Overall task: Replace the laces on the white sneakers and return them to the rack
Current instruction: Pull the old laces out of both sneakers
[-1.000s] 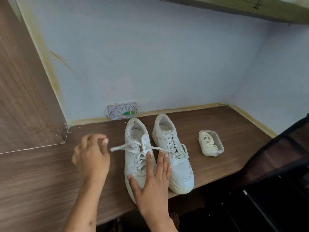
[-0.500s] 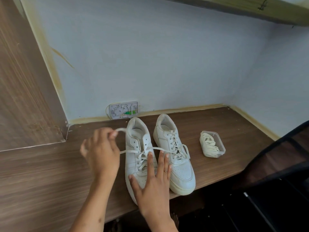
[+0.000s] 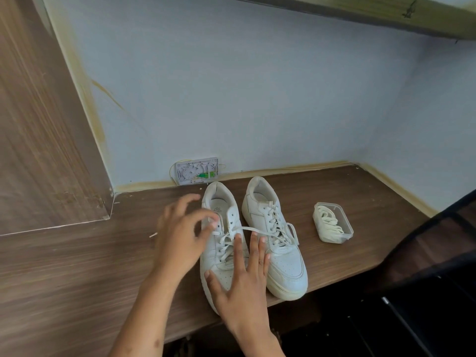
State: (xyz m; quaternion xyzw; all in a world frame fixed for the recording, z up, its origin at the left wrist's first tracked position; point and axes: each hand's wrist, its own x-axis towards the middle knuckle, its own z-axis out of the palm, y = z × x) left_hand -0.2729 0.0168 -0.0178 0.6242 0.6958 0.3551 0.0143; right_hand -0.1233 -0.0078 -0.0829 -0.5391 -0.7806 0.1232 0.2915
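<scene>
Two white sneakers stand side by side on the wooden desk (image 3: 77, 266), toes toward me. The left sneaker (image 3: 221, 202) is partly unlaced, and its loose white lace (image 3: 257, 230) trails across the right sneaker (image 3: 283, 261), which is still laced. My right hand (image 3: 242, 284) presses flat on the left sneaker's toe with straight fingers. My left hand (image 3: 177, 240) is blurred at that shoe's upper eyelets, fingers curled and thumb and forefinger together. A white lace tip (image 3: 153, 235) sticks out on the hand's left side.
A clear plastic tub (image 3: 343, 228) holding coiled cream laces sits right of the shoes. A white wall box (image 3: 197, 171) with wires is behind the sneakers. A dark mesh frame (image 3: 425, 253) stands at the right, beyond the desk's front edge. A wooden panel borders the left.
My left hand, which held the lace end out to the left, has come in to the left sneaker's upper eyelets. My right hand has stayed on the toe.
</scene>
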